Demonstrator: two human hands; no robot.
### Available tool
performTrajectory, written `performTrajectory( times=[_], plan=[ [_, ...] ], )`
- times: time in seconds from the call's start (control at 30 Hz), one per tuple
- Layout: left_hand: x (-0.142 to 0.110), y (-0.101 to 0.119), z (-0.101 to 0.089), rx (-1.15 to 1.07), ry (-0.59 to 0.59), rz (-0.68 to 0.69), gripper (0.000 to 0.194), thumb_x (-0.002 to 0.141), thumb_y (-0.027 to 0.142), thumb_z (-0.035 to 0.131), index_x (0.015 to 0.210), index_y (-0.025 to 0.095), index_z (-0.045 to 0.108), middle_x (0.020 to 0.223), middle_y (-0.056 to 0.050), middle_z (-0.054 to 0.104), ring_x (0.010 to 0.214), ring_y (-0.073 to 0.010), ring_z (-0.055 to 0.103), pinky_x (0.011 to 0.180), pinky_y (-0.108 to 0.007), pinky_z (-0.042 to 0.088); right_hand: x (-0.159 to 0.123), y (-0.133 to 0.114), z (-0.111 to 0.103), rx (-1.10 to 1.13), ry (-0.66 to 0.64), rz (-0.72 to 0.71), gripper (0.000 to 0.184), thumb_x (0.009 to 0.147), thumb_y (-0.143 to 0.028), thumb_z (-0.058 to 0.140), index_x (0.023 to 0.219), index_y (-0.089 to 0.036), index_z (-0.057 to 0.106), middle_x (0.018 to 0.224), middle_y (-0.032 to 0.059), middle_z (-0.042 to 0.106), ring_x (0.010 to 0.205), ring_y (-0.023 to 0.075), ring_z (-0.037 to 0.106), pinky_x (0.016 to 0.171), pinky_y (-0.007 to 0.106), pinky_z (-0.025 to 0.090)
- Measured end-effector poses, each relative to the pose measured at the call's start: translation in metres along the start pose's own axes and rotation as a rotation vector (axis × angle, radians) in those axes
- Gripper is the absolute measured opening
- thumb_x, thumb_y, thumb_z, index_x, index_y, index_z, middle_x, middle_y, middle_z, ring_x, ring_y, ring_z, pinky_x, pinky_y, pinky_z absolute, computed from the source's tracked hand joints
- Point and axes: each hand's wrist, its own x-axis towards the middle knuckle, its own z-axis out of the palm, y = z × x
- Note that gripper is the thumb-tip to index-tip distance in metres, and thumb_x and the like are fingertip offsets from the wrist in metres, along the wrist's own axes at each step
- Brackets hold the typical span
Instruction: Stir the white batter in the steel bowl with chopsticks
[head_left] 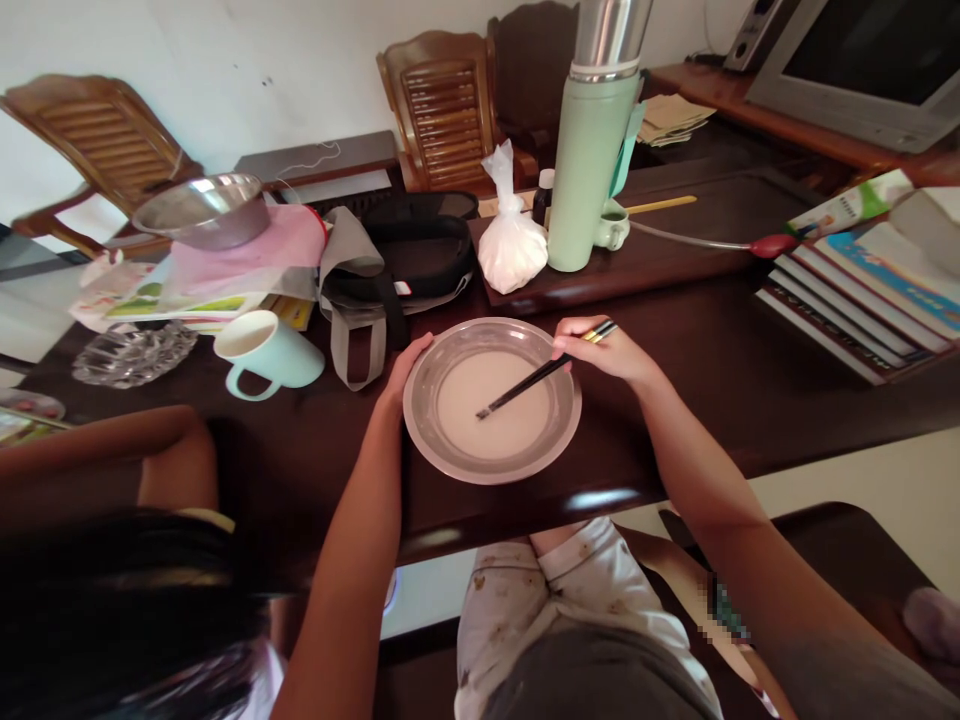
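Observation:
A shallow metal plate (450, 455) with pale white liquid stands near the front edge of the dark wooden table (712, 370). My left hand (401, 372) curls against the plate's left rim, steadying it. My right hand (600, 350) is closed on a pair of dark chopsticks (536, 377), whose tips dip into the liquid near the plate's middle.
Behind the plate stand a green thermos (589, 170), a knotted bag of white powder (512, 245), a black bag (420, 255) and a mint mug (270, 355). A steel bowl (201, 208) sits back left, stacked books (862, 290) right. Another person's arm (112, 445) rests at left.

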Motion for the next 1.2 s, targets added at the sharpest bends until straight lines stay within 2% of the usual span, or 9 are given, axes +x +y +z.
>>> performTrajectory(
  times=[0.1, 0.2, 0.4, 0.6, 0.8, 0.9, 1.0, 1.13, 1.2],
  plan=[
    [0.000, 0.000, 0.001, 0.009, 0.003, -0.006, 0.029, 0.089, 0.030, 0.048, 0.097, 0.014, 0.071, 0.068, -0.004, 0.070, 0.078, -0.0254, 0.068, 0.070, -0.032, 0.055, 0.001, 0.004, -0.002, -0.024, 0.086, -0.038, 0.032, 0.082, -0.047, 0.063, 0.069, -0.018, 0.064, 0.062, 0.0006, 0.061, 0.057, 0.0125, 0.057, 0.057, 0.025, 0.044],
    [-0.001, 0.000, 0.001, 0.026, 0.009, 0.000, 0.028, 0.088, 0.030, 0.051, 0.098, 0.014, 0.071, 0.068, -0.004, 0.070, 0.073, -0.0239, 0.068, 0.068, -0.031, 0.055, -0.002, 0.008, -0.010, 0.027, 0.200, -0.072, 0.036, 0.085, -0.046, 0.059, 0.063, -0.017, 0.062, 0.056, -0.0008, 0.055, 0.048, 0.0098, 0.050, 0.052, 0.024, 0.040],
    [-0.004, 0.003, 0.004, 0.057, -0.013, -0.004, 0.028, 0.086, 0.031, 0.051, 0.098, 0.015, 0.070, 0.064, -0.003, 0.069, 0.067, -0.0210, 0.068, 0.065, -0.029, 0.055, 0.001, 0.004, 0.000, 0.031, -0.006, -0.019, 0.031, 0.083, -0.044, 0.063, 0.068, -0.017, 0.064, 0.062, -0.0002, 0.059, 0.053, 0.0111, 0.055, 0.052, 0.024, 0.041],
    [-0.003, 0.001, 0.003, 0.048, -0.030, 0.009, 0.030, 0.088, 0.029, 0.046, 0.098, 0.014, 0.070, 0.067, -0.003, 0.070, 0.072, -0.0215, 0.068, 0.067, -0.029, 0.055, -0.002, 0.006, -0.012, 0.016, 0.236, -0.078, 0.035, 0.086, -0.042, 0.059, 0.062, -0.017, 0.062, 0.054, -0.0017, 0.054, 0.046, 0.0089, 0.049, 0.050, 0.024, 0.037],
    [-0.001, -0.003, -0.003, 0.047, -0.081, 0.038, 0.030, 0.086, 0.032, 0.049, 0.099, 0.014, 0.070, 0.074, -0.004, 0.071, 0.076, -0.0219, 0.068, 0.070, -0.029, 0.054, 0.000, 0.002, 0.004, -0.015, -0.034, -0.037, 0.027, 0.083, -0.042, 0.062, 0.072, -0.017, 0.066, 0.064, 0.0001, 0.061, 0.057, 0.0124, 0.057, 0.056, 0.024, 0.041],
    [0.000, -0.005, -0.006, 0.042, -0.064, 0.035, 0.029, 0.086, 0.033, 0.050, 0.095, 0.015, 0.071, 0.072, -0.004, 0.071, 0.075, -0.0214, 0.067, 0.070, -0.029, 0.054, -0.001, 0.004, -0.003, -0.071, 0.116, -0.067, 0.029, 0.084, -0.042, 0.062, 0.067, -0.018, 0.063, 0.061, 0.0003, 0.060, 0.058, 0.0129, 0.057, 0.059, 0.025, 0.042],
    [0.002, -0.006, -0.008, 0.031, -0.072, 0.047, 0.028, 0.086, 0.032, 0.050, 0.094, 0.014, 0.071, 0.072, -0.003, 0.070, 0.075, -0.0202, 0.067, 0.071, -0.028, 0.054, -0.004, 0.006, -0.014, -0.014, 0.258, -0.075, 0.037, 0.086, -0.045, 0.058, 0.062, -0.018, 0.061, 0.052, -0.0011, 0.053, 0.046, 0.0104, 0.049, 0.050, 0.025, 0.037],
    [0.004, -0.005, -0.010, 0.038, -0.093, 0.053, 0.028, 0.086, 0.033, 0.050, 0.096, 0.015, 0.070, 0.076, -0.003, 0.071, 0.078, -0.0198, 0.067, 0.073, -0.028, 0.053, -0.003, 0.002, -0.006, 0.012, 0.040, -0.033, 0.035, 0.085, -0.046, 0.059, 0.066, -0.017, 0.064, 0.058, 0.0002, 0.057, 0.048, 0.0108, 0.051, 0.049, 0.024, 0.038],
    [0.005, -0.005, -0.010, 0.052, -0.064, 0.034, 0.027, 0.085, 0.034, 0.053, 0.092, 0.015, 0.071, 0.073, -0.003, 0.071, 0.076, -0.0200, 0.067, 0.073, -0.028, 0.053, 0.000, 0.001, 0.001, -0.024, -0.010, -0.029, 0.031, 0.083, -0.045, 0.062, 0.069, -0.017, 0.065, 0.063, 0.0009, 0.061, 0.055, 0.0125, 0.056, 0.054, 0.024, 0.041]
  ],
)
